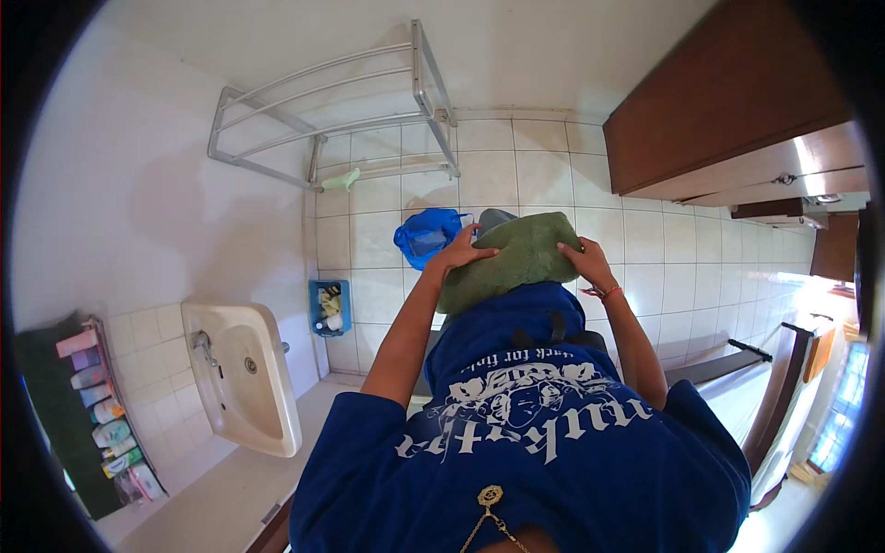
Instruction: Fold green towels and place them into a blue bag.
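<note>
A folded green towel (518,252) with a soft pile lies across my lap, just in front of my blue T-shirt. At its left side my left hand (456,253) has the thumb on top of the cloth and the fingers spread at the far edge. My right hand (591,263) pinches the right edge, thumb above. Under the far side of the towel a grey thing (495,219) peeks out, mostly hidden. Close to my left fingers, a blue plastic bag (427,238) rests on the tiled floor.
An empty metal towel rack (332,128) stands ahead, with a pale green cloth (341,180) at its foot. A blue basket (330,309) of small items sits by the wall. Left are a washbasin (242,380) and a shelf of toiletries (110,408). A brown wooden cabinet (726,104) stands right.
</note>
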{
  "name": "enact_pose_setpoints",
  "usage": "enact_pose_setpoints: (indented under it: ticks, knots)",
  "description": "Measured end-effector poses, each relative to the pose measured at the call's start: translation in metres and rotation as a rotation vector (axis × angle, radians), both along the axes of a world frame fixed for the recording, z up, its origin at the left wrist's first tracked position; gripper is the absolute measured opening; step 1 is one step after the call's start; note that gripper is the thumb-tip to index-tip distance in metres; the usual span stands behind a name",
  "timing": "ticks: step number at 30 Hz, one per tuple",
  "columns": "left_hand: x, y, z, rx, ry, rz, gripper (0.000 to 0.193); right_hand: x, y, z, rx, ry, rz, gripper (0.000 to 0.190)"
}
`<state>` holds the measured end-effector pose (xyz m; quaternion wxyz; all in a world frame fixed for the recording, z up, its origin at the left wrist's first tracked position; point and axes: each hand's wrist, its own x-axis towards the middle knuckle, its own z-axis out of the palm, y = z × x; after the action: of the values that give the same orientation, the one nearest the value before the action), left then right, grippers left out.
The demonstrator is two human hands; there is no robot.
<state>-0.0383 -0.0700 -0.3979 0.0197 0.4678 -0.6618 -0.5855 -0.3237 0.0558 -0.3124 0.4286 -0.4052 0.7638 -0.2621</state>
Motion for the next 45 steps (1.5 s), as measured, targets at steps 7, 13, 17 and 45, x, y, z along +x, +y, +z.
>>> enact_pose_setpoints:
  ticks: [7, 13, 17, 45]
  knots:
    - [0.004, -0.006, -0.009, 0.363, -0.030, -0.148, 0.110, 0.024, 0.029, 0.002, -0.022, 0.206, -0.190, 0.070]
    - [0.009, 0.003, -0.004, 0.497, 0.080, -0.190, 0.084, 0.011, 0.070, -0.012, 0.524, -0.091, -0.127, 0.107]
    - [0.007, 0.012, 0.022, 0.487, 0.164, -0.092, 0.072, 0.057, 0.053, 0.039, 0.365, -0.048, -0.022, 0.095]
    - [0.100, 0.034, 0.113, 0.485, 0.711, 0.956, 0.090, 0.129, -0.130, 0.085, 0.096, -0.724, 0.276, 0.054]
